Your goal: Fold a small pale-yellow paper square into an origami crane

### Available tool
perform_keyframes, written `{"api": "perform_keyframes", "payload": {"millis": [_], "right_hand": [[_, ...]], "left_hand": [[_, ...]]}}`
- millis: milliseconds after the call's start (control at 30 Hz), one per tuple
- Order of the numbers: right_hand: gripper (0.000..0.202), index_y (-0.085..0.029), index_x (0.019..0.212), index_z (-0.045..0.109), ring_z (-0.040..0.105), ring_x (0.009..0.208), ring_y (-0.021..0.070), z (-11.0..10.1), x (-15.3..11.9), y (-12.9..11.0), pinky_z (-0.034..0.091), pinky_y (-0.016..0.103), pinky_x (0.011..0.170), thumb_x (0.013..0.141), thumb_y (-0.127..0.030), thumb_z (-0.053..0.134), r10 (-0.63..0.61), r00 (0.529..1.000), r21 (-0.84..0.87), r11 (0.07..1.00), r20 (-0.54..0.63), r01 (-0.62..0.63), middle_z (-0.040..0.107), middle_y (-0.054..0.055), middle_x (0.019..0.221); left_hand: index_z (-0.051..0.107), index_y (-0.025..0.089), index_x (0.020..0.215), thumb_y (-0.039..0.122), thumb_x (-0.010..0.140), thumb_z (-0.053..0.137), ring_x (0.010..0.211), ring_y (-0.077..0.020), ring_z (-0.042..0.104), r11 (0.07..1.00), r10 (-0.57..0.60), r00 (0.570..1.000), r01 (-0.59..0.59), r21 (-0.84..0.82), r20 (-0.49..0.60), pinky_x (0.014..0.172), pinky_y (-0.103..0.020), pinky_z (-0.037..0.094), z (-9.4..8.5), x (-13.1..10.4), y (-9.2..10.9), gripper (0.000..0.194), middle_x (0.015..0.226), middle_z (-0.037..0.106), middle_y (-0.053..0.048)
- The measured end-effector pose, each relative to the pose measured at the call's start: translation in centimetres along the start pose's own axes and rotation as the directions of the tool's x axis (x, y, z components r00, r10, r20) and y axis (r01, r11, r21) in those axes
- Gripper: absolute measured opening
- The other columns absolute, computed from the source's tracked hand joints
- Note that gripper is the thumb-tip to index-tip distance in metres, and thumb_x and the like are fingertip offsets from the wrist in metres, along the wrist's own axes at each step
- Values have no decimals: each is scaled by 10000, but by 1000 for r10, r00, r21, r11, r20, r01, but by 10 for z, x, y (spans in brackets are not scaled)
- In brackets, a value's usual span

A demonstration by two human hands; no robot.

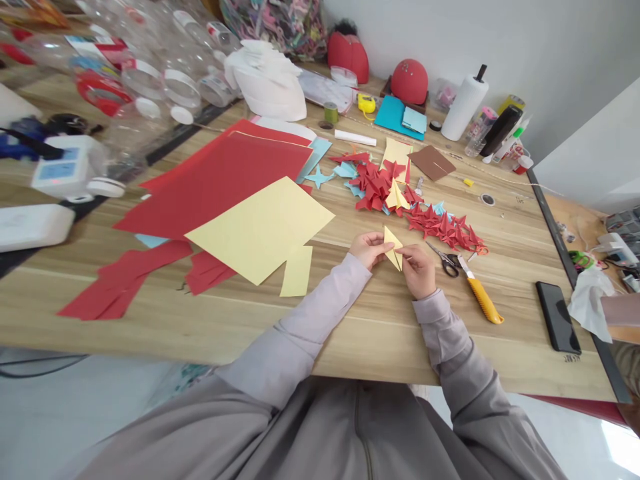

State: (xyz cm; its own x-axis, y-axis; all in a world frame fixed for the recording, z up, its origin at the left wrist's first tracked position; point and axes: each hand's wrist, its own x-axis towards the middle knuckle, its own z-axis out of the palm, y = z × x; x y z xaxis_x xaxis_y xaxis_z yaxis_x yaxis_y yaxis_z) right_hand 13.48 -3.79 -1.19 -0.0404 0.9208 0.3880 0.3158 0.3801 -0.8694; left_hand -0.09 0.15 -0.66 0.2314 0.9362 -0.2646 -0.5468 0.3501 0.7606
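Between my two hands is a small folded piece of yellow paper (pixel 393 241), creased into a pointed, kite-like shape. My left hand (pixel 369 250) pinches its left side with thumb and fingers. On the other side, my right hand (pixel 418 269) grips the lower right edge with closed fingertips. Just beyond lies a heap of red folded paper stars (pixel 376 187), with a yellow folded piece (pixel 397 195) on top. More red stars (pixel 445 227) trail off to the right. Black-handled scissors (pixel 449 264) and a yellow utility knife (pixel 483 295) rest right of my right hand.
Large red sheets (pixel 220 173) and a yellow sheet (pixel 260 230) lie left, near red strips (pixel 125 280). Plastic bottles (pixel 145 73) crowd the back left. A phone (pixel 557 317) sits by the right edge. A paper roll (pixel 465 107) stands behind. Another person's arm (pixel 623 317) shows at far right.
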Motion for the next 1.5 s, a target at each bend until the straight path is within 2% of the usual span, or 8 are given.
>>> {"api": "perform_keyframes", "payload": {"millis": [267, 467, 633, 900, 1067, 1233, 1367, 1500], "right_hand": [[137, -222, 876, 669, 584, 751, 153, 0, 0, -3, 471, 266, 577, 780, -255, 578, -16, 999, -59, 998, -46, 14, 615, 54, 863], [99, -202, 774, 655, 603, 742, 156, 0, 0, -3, 485, 270, 587, 780, -276, 589, -19, 994, -56, 998, -112, 13, 641, 51, 808], [89, -194, 751, 633, 576, 636, 128, 1, 0, -3, 473, 254, 542, 729, -280, 642, -9, 992, -99, 995, -123, -3, 633, 33, 760], [70, -191, 720, 635, 589, 678, 143, 0, 0, -8, 471, 265, 557, 718, -259, 648, -41, 986, -113, 993, -164, 22, 644, 41, 763], [102, -192, 699, 628, 590, 693, 152, -2, 0, -5, 468, 277, 581, 698, -286, 667, 47, 984, -27, 998, -172, -52, 648, 35, 740], [187, -181, 634, 582, 577, 644, 133, 0, 2, -1, 457, 274, 564, 670, -330, 689, 199, 963, 217, 963, -180, -158, 641, 29, 758], [258, -185, 594, 516, 533, 520, 99, 1, 4, -1, 443, 261, 531, 631, -334, 723, 317, 931, 390, 892, -179, -228, 591, -29, 590], [286, -191, 603, 490, 487, 445, 78, 0, 6, -2, 413, 239, 493, 616, -342, 732, 384, 907, 469, 841, -172, -268, 543, -66, 487]], "left_hand": [[627, 105, 683, 242, 400, 821, 602, -146, 612, 1000, 15, 1000, -15, 13, 0, 630, -313, 507, -2, 1, 1, 369, 666, 665, -36], [648, 93, 718, 233, 407, 821, 642, -178, 627, 999, -36, 997, 33, 43, 68, 667, -353, 507, -2, 0, -1, 383, 697, 679, -58], [657, 101, 722, 240, 400, 822, 631, -155, 622, 994, 32, 998, -38, 105, 53, 656, -309, 493, -6, 4, -6, 388, 703, 685, -48], [666, 101, 736, 243, 422, 815, 652, -165, 632, 989, 56, 995, -67, 133, 83, 665, -306, 490, -7, 5, -8, 376, 736, 697, -62], [678, 100, 767, 275, 427, 814, 670, -175, 640, 992, 11, 994, -25, 124, 111, 678, -322, 503, -5, 2, -7, 406, 766, 705, -75], [687, 109, 718, 302, 428, 807, 666, -180, 638, 968, 80, 991, -103, 230, 107, 686, -321, 504, 0, -4, -1, 369, 724, 703, -66], [676, 117, 633, 335, 426, 798, 642, -185, 632, 921, 150, 983, -179, 346, 108, 656, -311, 502, 6, -9, 4, 324, 650, 691, -57], [665, 124, 616, 362, 417, 799, 654, -190, 634, 917, 145, 983, -176, 357, 113, 649, -304, 503, 9, -10, 5, 337, 612, 680, -49]]}}
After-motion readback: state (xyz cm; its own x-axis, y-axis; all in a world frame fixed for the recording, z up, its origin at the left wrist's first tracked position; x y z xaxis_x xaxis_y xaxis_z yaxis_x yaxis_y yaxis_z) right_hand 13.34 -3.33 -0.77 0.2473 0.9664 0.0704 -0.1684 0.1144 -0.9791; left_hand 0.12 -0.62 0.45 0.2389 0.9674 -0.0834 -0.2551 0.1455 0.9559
